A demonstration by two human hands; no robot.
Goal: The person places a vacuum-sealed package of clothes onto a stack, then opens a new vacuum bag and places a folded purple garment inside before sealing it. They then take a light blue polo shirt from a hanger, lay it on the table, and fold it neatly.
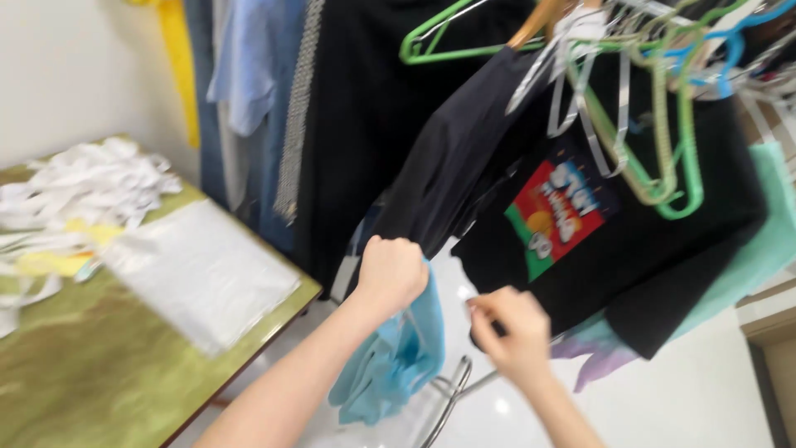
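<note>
Light blue cloth garment hangs bunched from the left hand, whose fingers are closed in a fist round its top edge. Right hand: fingers pinched together on the lower hem of the black printed T-shirt just above them. A metal wire hanger sits below, between both sets of fingers. Well left of the fingers, a green desk carries a clear plastic bag.
</note>
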